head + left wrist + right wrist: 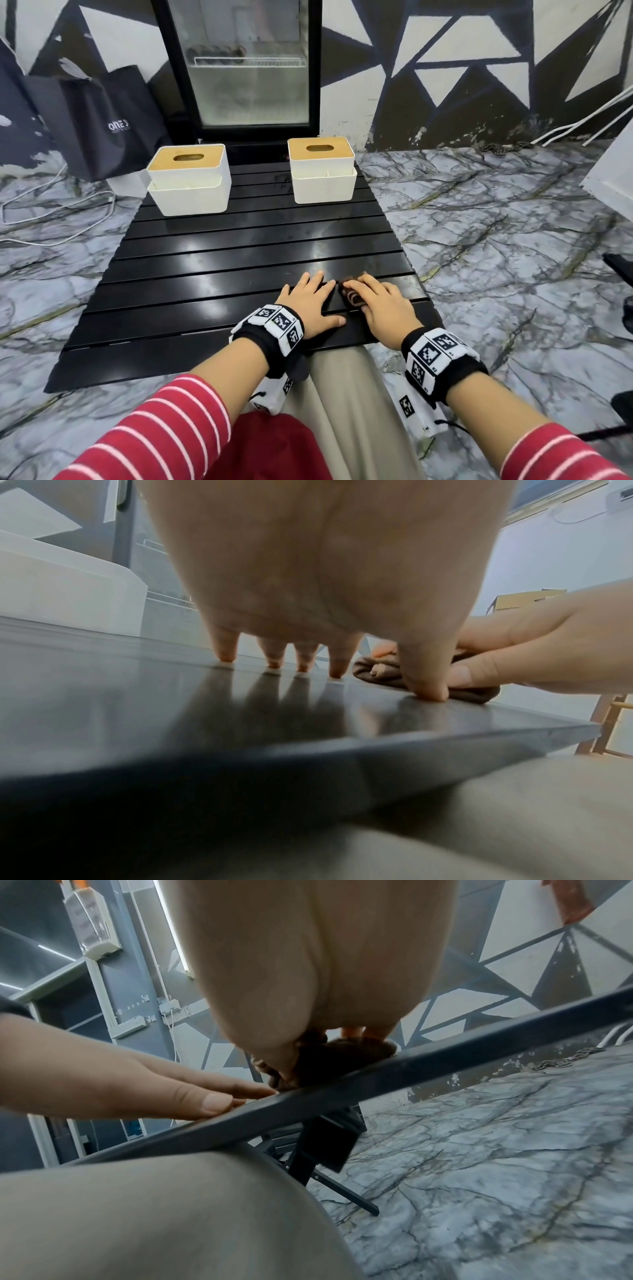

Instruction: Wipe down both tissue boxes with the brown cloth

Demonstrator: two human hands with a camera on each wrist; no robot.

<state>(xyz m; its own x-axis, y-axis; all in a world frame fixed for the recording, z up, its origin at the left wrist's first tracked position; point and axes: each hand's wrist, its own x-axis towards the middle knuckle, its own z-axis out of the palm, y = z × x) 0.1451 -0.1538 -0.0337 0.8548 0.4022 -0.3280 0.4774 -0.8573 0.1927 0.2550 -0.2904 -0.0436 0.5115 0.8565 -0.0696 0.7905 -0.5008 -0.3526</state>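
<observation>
Two white tissue boxes with wooden lids stand at the far end of the black slatted table (239,246): the left box (188,178) and the right box (322,171). Near the table's front edge my left hand (318,301) lies flat, fingers spread, its tips touching the surface. Beside it my right hand (375,296) covers the bunched brown cloth (352,296), fingers and thumb curled round it. In the left wrist view the cloth (380,674) shows under the right hand's fingers. The right wrist view has the cloth (329,1058) pressed against the table's edge.
A glass-door fridge (246,65) stands behind the table, close to the boxes. A black paper bag (113,126) leans at the back left, with white cables (51,219) on the marble floor. A white panel (613,178) is at the right. My leg sits under the table's near edge.
</observation>
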